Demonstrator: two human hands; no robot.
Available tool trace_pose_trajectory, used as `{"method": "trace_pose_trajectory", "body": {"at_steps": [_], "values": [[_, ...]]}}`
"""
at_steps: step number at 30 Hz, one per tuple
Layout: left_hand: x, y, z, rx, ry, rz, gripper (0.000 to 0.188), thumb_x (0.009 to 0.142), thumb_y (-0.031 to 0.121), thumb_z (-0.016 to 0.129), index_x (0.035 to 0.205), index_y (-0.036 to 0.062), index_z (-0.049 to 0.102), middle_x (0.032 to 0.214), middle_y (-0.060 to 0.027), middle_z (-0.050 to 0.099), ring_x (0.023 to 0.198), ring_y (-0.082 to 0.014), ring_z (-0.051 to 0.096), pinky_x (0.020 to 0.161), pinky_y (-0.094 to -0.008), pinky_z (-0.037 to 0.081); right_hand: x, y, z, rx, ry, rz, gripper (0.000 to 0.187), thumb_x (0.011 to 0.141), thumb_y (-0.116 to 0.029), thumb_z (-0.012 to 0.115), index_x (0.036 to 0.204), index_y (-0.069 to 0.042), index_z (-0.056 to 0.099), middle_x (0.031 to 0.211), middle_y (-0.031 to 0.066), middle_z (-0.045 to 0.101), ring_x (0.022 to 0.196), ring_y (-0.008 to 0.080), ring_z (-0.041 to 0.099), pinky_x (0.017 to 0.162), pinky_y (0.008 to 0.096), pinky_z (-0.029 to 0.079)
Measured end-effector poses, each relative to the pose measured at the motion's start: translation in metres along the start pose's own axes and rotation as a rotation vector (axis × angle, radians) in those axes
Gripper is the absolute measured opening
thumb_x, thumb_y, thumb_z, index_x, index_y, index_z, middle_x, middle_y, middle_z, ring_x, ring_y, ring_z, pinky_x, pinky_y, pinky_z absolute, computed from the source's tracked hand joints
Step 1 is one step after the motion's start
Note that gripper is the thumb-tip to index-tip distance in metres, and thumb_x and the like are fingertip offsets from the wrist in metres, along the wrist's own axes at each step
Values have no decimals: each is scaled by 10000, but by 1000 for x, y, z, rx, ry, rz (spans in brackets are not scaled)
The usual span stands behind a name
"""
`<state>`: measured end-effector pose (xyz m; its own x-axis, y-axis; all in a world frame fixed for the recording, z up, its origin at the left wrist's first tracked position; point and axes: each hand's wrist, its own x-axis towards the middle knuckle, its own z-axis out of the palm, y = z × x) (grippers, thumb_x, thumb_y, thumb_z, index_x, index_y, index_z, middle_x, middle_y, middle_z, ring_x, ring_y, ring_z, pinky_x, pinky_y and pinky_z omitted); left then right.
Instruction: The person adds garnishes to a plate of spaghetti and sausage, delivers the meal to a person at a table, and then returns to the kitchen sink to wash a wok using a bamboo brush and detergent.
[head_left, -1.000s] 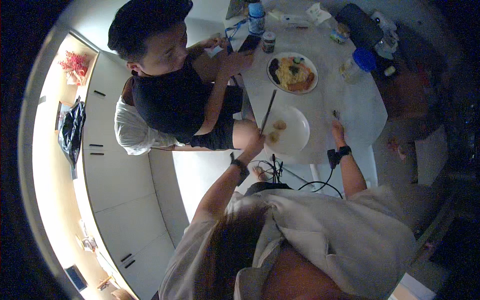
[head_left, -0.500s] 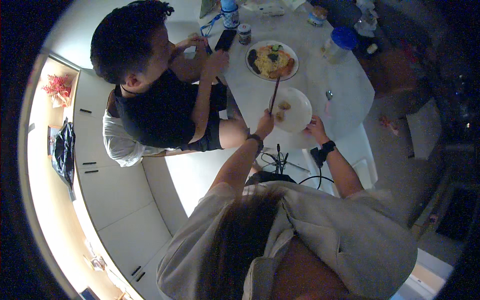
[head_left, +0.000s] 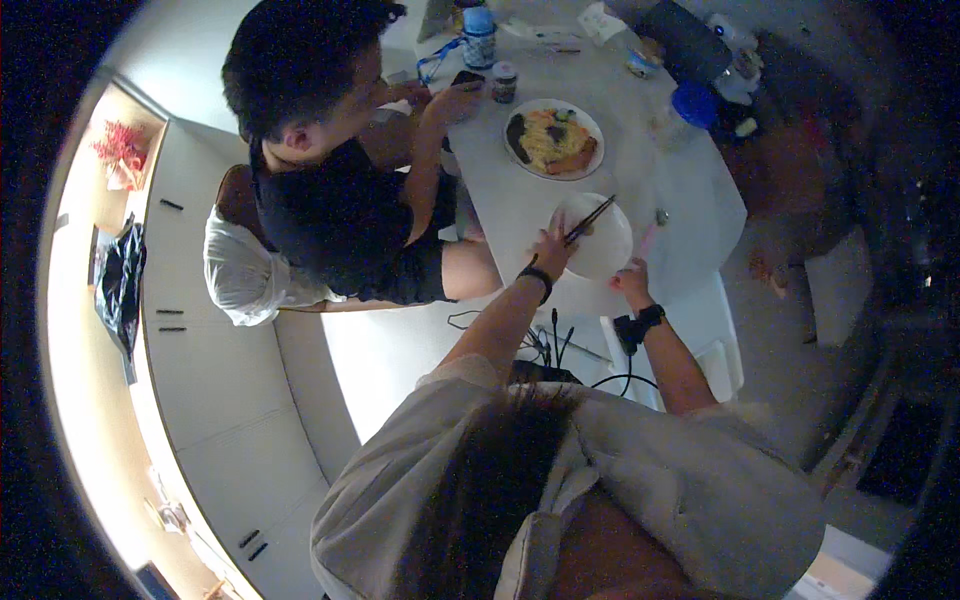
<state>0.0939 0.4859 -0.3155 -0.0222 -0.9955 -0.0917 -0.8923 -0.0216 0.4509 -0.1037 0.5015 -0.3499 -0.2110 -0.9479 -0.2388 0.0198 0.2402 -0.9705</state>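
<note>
A white round plate (head_left: 604,256) is at the near part of the table in front of me. My left hand (head_left: 552,248) is closed around a pair of dark chopsticks (head_left: 592,218), which slant up and right over the plate, and its fingers overlap the plate's left side. At the plate's lower right rim, my right hand (head_left: 631,279) has its fingers closed on the edge. Just beyond lies a plate of food (head_left: 554,140), with yellow strands, dark pieces and a browned piece. A spoon with a pink handle (head_left: 650,237) rests right of the white plate.
A person in black (head_left: 340,210) sits at the left, holding a phone (head_left: 467,78). On the table (head_left: 690,185) stand a blue bottle (head_left: 479,38), a small jar (head_left: 504,82) and a blue-lidded container (head_left: 692,105). Black cables (head_left: 548,343) hang near the table's front.
The chopsticks have swung from pointing at the food plate to slanting right over the white plate. My left hand has moved onto its left side. Small food pieces seen there earlier no longer show.
</note>
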Motion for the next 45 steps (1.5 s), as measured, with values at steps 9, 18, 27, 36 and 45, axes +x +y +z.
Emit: {"method": "trace_pose_trajectory", "body": {"at_steps": [9, 18, 27, 36, 45], "values": [[-170, -66, -192, -466, 105, 284, 395, 776, 128, 443, 1169, 86, 428, 807, -144, 575, 757, -290, 556, 656, -361, 445, -174, -204, 123, -126, -736, -828, 151, 747, 9, 503, 895, -14, 496, 773, 46, 487, 640, 137, 468, 574, 224, 392], [-708, -10, -258, -442, 1252, -570, 458, 763, -119, 391, 1182, 66, 396, 916, -67, 564, 732, -136, 532, 628, -249, 446, -516, -263, 205, 128, -1811, -1028, 221, 719, 65, 531, 917, -33, 515, 762, 60, 520, 596, 129, 486, 535, 230, 417], [-1094, 305, -188, 233, 1654, -1640, 500, 717, -84, 439, 1192, 41, 345, 958, -64, 508, 604, -81, 396, 579, -204, 378, -855, -299, 165, 629, -2095, -376, 178, 772, -52, 518, 947, -23, 507, 978, 113, 510, 849, 207, 510, 710, 263, 446], [-1221, 337, -224, 702, 2202, -1860, 582, 693, -62, 439, 1236, 52, 263, 1022, -96, 490, 664, -95, 411, 643, -210, 371, -1075, -293, 225, 765, -2423, 596, 183, 790, -65, 506, 960, 1, 490, 884, 113, 544, 742, 172, 526, 584, 251, 436], [-1393, 385, -181, 799, 2194, -2224, 574, 672, -64, 420, 1221, 74, 324, 1089, -96, 474, 804, -138, 468, 701, -229, 392, -1435, -256, 144, 649, -2623, -216, 311, 809, -97, 481, 1096, -9, 402, 1069, 126, 452, 841, 191, 522, 638, 258, 463]]}}
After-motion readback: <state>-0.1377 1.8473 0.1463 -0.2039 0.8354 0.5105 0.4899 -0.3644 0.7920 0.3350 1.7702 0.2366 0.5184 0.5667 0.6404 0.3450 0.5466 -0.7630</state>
